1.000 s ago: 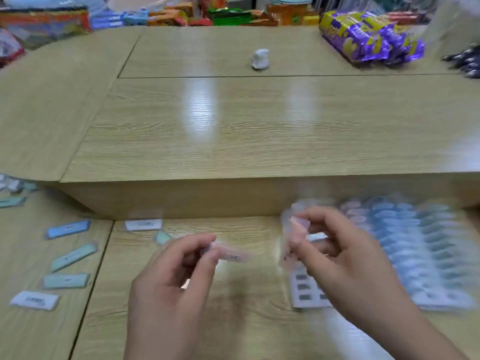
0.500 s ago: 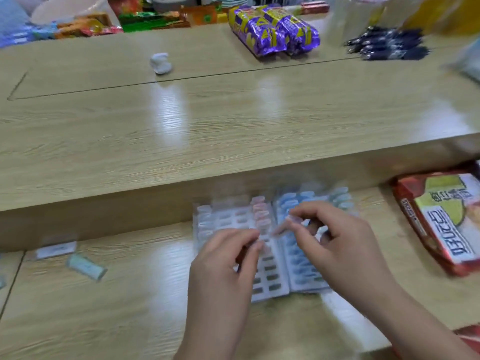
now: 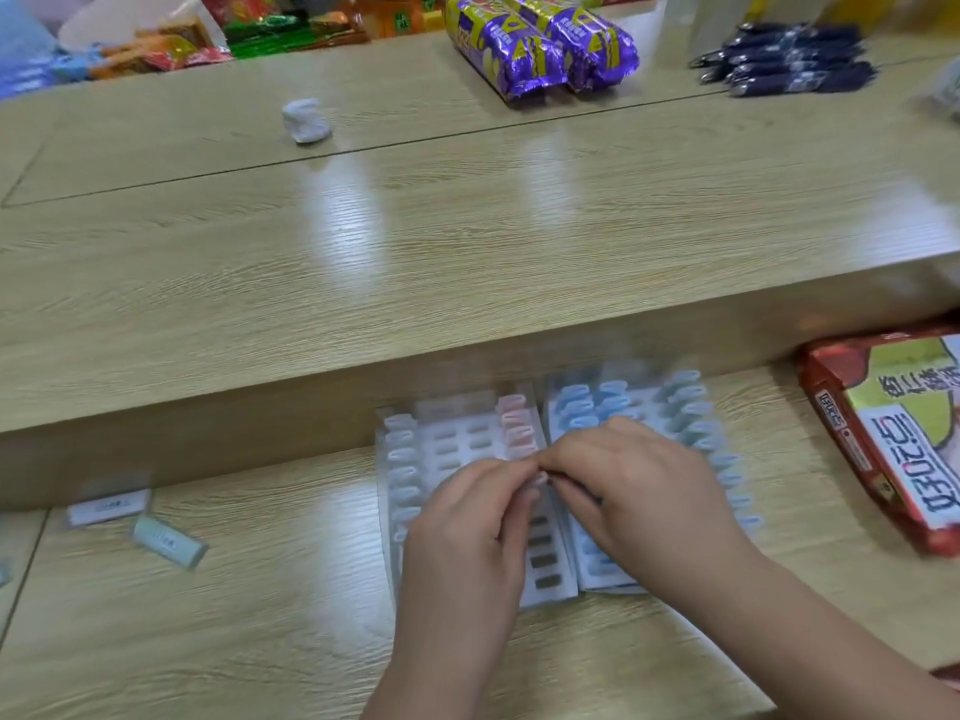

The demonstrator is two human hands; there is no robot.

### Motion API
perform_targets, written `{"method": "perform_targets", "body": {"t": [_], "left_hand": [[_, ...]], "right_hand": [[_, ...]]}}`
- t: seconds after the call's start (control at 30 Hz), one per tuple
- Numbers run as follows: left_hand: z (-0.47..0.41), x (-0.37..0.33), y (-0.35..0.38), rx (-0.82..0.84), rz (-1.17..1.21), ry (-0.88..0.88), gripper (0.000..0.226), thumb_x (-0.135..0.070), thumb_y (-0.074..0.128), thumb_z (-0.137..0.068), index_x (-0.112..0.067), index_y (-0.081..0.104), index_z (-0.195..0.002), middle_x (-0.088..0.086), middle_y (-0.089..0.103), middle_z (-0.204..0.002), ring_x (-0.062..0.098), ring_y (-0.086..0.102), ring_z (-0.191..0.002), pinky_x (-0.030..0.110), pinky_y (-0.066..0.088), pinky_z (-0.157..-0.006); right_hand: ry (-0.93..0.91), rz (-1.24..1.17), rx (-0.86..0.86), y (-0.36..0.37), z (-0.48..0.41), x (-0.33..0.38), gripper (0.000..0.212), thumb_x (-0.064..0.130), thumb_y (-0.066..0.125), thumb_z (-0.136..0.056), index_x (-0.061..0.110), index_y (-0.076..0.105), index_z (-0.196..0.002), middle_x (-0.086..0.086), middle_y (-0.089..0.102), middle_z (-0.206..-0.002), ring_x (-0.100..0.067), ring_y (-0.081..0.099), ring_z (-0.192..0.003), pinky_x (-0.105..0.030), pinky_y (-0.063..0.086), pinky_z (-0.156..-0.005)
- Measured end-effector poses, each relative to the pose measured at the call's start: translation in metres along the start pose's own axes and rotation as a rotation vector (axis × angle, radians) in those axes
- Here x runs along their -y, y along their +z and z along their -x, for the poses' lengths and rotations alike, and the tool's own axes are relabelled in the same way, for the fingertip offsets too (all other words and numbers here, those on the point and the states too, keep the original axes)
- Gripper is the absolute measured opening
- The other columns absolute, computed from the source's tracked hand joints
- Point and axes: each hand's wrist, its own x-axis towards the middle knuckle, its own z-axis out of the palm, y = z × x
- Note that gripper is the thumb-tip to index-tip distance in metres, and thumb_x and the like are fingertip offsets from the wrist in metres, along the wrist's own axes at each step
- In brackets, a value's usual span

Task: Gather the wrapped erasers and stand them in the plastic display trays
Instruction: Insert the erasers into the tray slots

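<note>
Head view: right tray (image 3: 608, 585) looks nearly full, left tray (image 3: 551, 595) half empty.
Your left hand (image 3: 463, 527) and right hand (image 3: 639, 495) pinch something hidden; loose erasers (image 3: 166, 543) remain near left.

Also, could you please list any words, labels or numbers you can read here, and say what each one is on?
No text here reads clearly enough to quote.
Red snack packet: large dark characters, turned sideways and blurred; unreadable.
Purple snack packs: yellow print, blurred.
White wrapped eraser and green wrapped eraser: dark print, too small and blurred.
</note>
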Motion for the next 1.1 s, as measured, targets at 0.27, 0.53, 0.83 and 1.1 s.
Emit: {"method": "perform_targets", "body": {"t": [0.27,0.53,0.83,1.1], "left_hand": [[0.004,0.012,0.007,0.006,-0.087,0.184,0.008,-0.014,0.068,-0.088,-0.017,0.069,-0.095,-0.008,0.07,-0.094,0.008,0.063,-0.087,0.018,0.049,-0.078],[0.007,0.008,0.003,0.164,-0.263,0.13,0.025,-0.01,0.072,-0.08,-0.019,0.056,-0.097,-0.005,0.057,-0.099,0.016,0.055,-0.085,0.031,0.05,-0.06],[0.028,0.048,-0.104,-0.189,-0.112,-0.101,0.02,-0.029,0.056,-0.095,-0.026,0.069,-0.109,-0.011,0.063,-0.103,0.006,0.063,-0.083,0.018,0.05,-0.071],[0.06,0.195,-0.227,-0.183,-0.361,-0.547,0.032,-0.028,0.055,-0.09,-0.022,0.067,-0.119,-0.003,0.057,-0.116,0.012,0.064,-0.091,0.032,0.051,-0.077]], "right_hand": [[-0.002,-0.016,0.033,-0.002,0.001,-0.001,0.027,0.034,0.049,-0.089,0.036,0.072,-0.102,0.02,0.066,-0.089,-0.009,0.06,-0.077,-0.022,0.044,-0.049],[-0.058,0.097,0.038,-0.002,0.004,0.0,0.027,0.024,0.05,-0.086,0.03,0.073,-0.1,0.013,0.068,-0.09,-0.017,0.059,-0.074,-0.028,0.043,-0.041],[-0.161,-0.061,-0.069,0.026,-0.033,0.11,0.03,0.02,0.051,-0.084,0.024,0.073,-0.104,0.008,0.068,-0.1,-0.022,0.065,-0.086,-0.037,0.054,-0.055],[-0.019,-0.136,0.344,0.138,-0.086,0.248,0.034,0.052,0.043,-0.095,0.039,0.053,-0.126,0.019,0.057,-0.115,-0.01,0.055,-0.11,-0.031,0.048,-0.08]]}}
